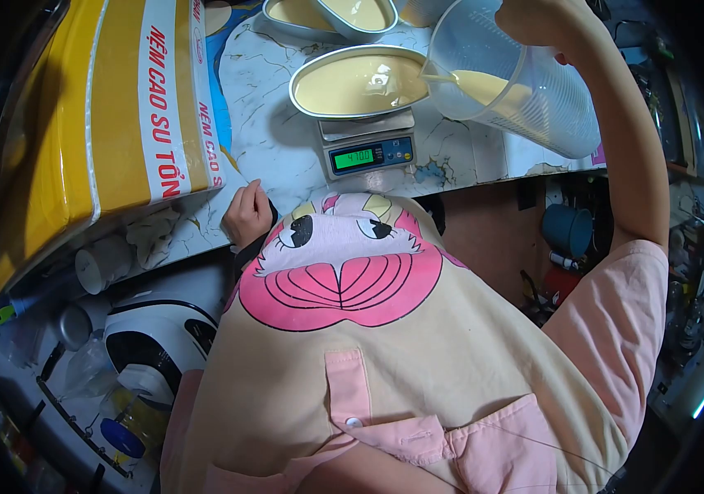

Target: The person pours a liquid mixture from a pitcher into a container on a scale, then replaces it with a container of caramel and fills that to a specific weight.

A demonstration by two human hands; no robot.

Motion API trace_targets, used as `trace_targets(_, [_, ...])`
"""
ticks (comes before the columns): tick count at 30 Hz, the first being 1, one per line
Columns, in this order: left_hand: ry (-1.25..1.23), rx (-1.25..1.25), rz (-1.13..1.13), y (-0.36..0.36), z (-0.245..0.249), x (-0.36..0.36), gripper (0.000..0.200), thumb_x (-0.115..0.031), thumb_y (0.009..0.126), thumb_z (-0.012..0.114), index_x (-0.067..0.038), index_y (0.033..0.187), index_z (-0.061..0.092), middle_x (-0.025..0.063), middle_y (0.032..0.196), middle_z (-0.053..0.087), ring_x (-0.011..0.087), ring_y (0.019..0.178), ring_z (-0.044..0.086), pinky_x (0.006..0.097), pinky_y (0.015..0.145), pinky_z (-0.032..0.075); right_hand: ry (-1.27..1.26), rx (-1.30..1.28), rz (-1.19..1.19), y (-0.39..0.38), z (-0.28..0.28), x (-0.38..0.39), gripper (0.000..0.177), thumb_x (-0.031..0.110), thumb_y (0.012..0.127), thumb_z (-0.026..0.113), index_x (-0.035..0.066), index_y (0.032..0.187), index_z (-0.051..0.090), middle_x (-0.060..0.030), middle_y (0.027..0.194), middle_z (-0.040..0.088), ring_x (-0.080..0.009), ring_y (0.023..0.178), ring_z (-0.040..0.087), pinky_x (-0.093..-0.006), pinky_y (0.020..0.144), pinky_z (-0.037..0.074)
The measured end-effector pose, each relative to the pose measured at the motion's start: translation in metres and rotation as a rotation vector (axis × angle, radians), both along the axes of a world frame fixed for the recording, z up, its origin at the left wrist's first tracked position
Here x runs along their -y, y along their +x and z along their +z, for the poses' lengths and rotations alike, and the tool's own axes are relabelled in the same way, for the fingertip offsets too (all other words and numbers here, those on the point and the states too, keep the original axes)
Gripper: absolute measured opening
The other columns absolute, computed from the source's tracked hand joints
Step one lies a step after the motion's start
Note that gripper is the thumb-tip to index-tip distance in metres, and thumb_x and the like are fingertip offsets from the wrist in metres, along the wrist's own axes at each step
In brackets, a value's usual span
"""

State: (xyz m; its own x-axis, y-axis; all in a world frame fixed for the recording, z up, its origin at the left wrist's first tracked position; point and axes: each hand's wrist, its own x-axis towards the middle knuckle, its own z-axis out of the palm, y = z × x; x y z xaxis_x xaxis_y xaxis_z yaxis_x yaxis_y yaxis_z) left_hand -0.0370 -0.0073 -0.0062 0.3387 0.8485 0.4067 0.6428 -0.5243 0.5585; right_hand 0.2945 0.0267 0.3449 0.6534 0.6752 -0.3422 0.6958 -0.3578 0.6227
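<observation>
My right hand (535, 20) grips a clear plastic measuring jug (562, 115) near its top; the exact hold is partly hidden. The jug is tilted to the left, with pale yellow liquid (488, 87) running to its spout. Its spout is at the right rim of an oval metal tin (296, 97), which holds a broad pool of the same liquid. Under the tin is a digital scale (368, 155) with a lit green display, reading about 470. My left hand (249, 212) rests at the table's front edge with its fingers curled, apart from the tin.
More oval tins (331, 25) with pale yellow liquid stand behind. A large yellow and white printed package (121, 99) takes up the left side of the marble-patterned table (265, 136). A white and black appliance (158, 333) is below at left; a blue mug (566, 229) is at right.
</observation>
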Motion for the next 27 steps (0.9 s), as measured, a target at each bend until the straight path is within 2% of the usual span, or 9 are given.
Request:
trace_targets(2, [0.000, -0.001, 0.000, 0.000, 0.000, 0.000, 0.012, -0.010, 0.086, 0.059, -0.007, 0.093, 0.069, 0.0086, 0.068, 0.059, 0.0295, 0.056, 0.059, 0.0383, 0.049, 0.045, 0.025, -0.062, 0.044, -0.002, 0.006, 0.002, 0.029, 0.017, 0.078, 0.049, 0.001, 0.082, 0.073, -0.0130, 0.073, 0.070, -0.0234, 0.068, 0.070, -0.0353, 0.066, 0.053])
trace_targets(5, [0.001, 0.001, -0.004, -0.001, -0.001, 0.000, 0.012, -0.010, 0.086, 0.059, -0.007, 0.093, 0.069, 0.0085, 0.068, 0.059, 0.0295, 0.057, 0.059, 0.0385, 0.049, 0.045, 0.033, 0.010, 0.008, 0.000, -0.002, -0.002, 0.029, 0.017, 0.078, 0.049, 0.001, 0.082, 0.073, -0.0130, 0.073, 0.070, -0.0235, 0.067, 0.070, -0.0353, 0.065, 0.053])
trace_targets(18, [0.005, -0.008, 0.000, -0.001, -0.002, 0.000, 0.012, -0.010, 0.086, 0.059, -0.008, 0.093, 0.069, 0.0078, 0.069, 0.059, 0.0293, 0.057, 0.059, 0.0385, 0.049, 0.045, 0.041, -0.026, -0.004, 0.000, 0.001, -0.002, 0.028, 0.016, 0.078, 0.049, -0.001, 0.082, 0.072, -0.0141, 0.075, 0.070, -0.0241, 0.065, 0.070, -0.0344, 0.061, 0.054])
trace_targets(23, [0.003, -0.008, 0.002, -0.001, -0.002, 0.000, 0.012, -0.010, 0.086, 0.059, -0.008, 0.093, 0.069, 0.0079, 0.068, 0.059, 0.0291, 0.057, 0.059, 0.0381, 0.049, 0.045, 0.073, -0.094, -0.154, 0.011, 0.008, 0.003, 0.029, 0.013, 0.077, 0.047, -0.005, 0.080, 0.069, -0.0179, 0.075, 0.069, -0.0272, 0.064, 0.069, -0.0354, 0.059, 0.055])
trace_targets(27, [0.007, 0.010, 0.001, 0.000, -0.002, 0.000, 0.012, -0.010, 0.085, 0.060, -0.007, 0.093, 0.069, 0.0082, 0.068, 0.058, 0.0290, 0.056, 0.058, 0.0378, 0.049, 0.044, 0.099, -0.111, -0.175, 0.027, 0.009, 0.017, 0.027, 0.012, 0.077, 0.048, -0.005, 0.078, 0.069, -0.0195, 0.074, 0.069, -0.0282, 0.064, 0.069, -0.0367, 0.058, 0.055])
